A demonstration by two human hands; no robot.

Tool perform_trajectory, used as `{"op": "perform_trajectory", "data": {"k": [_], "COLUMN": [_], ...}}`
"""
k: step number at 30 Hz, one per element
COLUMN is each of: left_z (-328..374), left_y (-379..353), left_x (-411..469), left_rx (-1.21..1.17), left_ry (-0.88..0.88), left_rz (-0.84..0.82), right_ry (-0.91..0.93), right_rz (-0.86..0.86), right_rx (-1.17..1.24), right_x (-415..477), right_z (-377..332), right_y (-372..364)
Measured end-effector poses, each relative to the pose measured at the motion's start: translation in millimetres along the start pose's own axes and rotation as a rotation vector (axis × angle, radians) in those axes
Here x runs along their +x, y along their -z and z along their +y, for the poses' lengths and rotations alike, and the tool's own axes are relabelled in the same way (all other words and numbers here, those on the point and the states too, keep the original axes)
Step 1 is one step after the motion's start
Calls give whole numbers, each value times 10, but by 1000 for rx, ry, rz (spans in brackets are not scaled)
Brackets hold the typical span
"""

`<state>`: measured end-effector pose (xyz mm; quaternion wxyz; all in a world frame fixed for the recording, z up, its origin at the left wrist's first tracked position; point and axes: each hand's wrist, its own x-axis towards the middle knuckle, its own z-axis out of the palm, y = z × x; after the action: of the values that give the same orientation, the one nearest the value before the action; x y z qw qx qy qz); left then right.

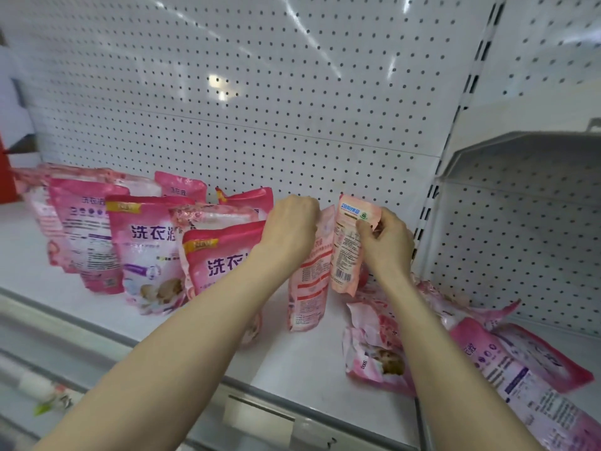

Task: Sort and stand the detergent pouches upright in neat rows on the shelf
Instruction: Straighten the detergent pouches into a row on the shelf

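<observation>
Risk, mid-shelf (286, 362): left hand (289, 226) fingers curled on one pale pouch (309, 275), right hand (387, 239) pinching another (349, 245) by its top; soft upright packs may slump on release, toppling neighbours.

"洗衣液" and "NEW" on front pink pouch (224, 265), "500g" on fallen pouch (374, 362)

White pegboard back panel (260, 92); red object (6, 177) far left.
</observation>
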<state>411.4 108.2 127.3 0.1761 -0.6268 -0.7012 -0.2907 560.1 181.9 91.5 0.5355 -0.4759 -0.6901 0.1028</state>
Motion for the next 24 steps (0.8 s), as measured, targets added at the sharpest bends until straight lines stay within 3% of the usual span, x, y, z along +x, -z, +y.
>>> {"op": "perform_trajectory", "data": {"k": [6,10,16,24], "left_z": [-121,-143,-221,-74], "left_y": [183,147,177,31], "left_x": [66,-45,-91,-308], "left_rx": [123,211,181,197], "left_ry": [22,-53,-182,-488], "left_rz": [57,-32,-3,92], "right_ry": [0,-14,-24,21], "right_rz": [-28,-143,-181,14], "right_rx": [-49,-168,-184,-229], "right_x": [-154,-418,-539,-1056], "right_z": [-45,0,-141,-59], "right_y": [-143,-267,-183,417]}}
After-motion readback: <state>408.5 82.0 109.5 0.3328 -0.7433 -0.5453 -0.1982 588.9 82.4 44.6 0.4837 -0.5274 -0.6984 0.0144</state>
